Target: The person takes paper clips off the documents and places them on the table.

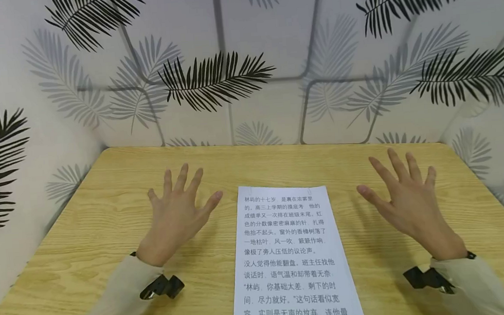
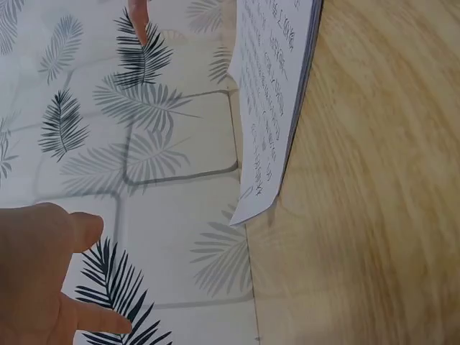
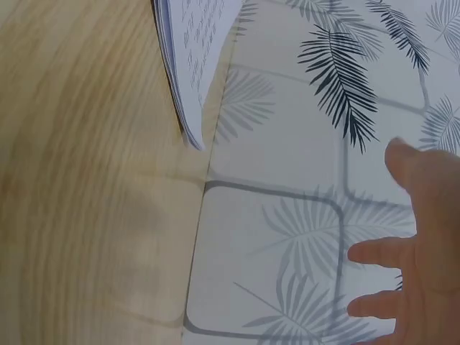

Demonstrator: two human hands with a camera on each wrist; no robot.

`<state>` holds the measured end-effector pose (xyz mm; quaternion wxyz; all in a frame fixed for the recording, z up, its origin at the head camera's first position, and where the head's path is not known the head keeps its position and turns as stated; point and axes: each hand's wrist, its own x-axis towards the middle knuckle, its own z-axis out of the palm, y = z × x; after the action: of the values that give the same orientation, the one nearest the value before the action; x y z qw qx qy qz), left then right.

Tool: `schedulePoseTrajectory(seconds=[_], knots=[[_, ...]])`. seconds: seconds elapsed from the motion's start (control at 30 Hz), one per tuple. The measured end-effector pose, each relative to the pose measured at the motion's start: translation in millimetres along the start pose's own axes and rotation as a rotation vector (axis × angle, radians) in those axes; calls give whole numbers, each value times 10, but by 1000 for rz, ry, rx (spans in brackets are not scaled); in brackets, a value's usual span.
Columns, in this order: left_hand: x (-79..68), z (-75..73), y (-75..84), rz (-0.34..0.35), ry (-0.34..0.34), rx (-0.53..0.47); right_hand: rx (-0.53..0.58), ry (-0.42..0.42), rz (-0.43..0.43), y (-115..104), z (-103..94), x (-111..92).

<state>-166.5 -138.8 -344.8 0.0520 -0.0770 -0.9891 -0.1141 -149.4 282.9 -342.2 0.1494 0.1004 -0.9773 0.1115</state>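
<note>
A stack of printed paper sheets [image 1: 287,257] lies on the wooden table, its top page covered in lines of Chinese characters. To its left, my left hand [image 1: 177,214] is held above the table with fingers spread and nothing in it. My right hand [image 1: 409,202] is on the other side of the stack, likewise spread and holding nothing. In the left wrist view the layered edge of the sheets [image 2: 277,100] shows, with part of the left hand [image 2: 43,277] at the lower left. The right wrist view has the sheets [image 3: 195,57] at the top and the right hand [image 3: 424,244] at the right.
The light wooden table [image 1: 85,227] extends to both sides of the sheets. Behind its far edge stands a white wall [image 1: 266,107] patterned with dark and grey fern leaves. Black straps with small dark devices [image 1: 162,287] sit on both wrists, over beige sleeves.
</note>
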Motion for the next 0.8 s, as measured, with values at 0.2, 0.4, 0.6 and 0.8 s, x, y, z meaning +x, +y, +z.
schedulePoseTrajectory(seconds=[0.2, 0.4, 0.6, 0.8], knots=[[-37, 99, 29, 15, -6, 45, 9, 41, -18, -24, 70, -6], [-59, 184, 48, 25, -34, -22, 0, 45, -62, -76, 170, -24], [-49, 239, 56, 32, -93, -57, 10, 7, -86, -152, 320, -48], [-56, 329, 131, 31, -156, -99, 131, -187, 45, -305, 367, -73]])
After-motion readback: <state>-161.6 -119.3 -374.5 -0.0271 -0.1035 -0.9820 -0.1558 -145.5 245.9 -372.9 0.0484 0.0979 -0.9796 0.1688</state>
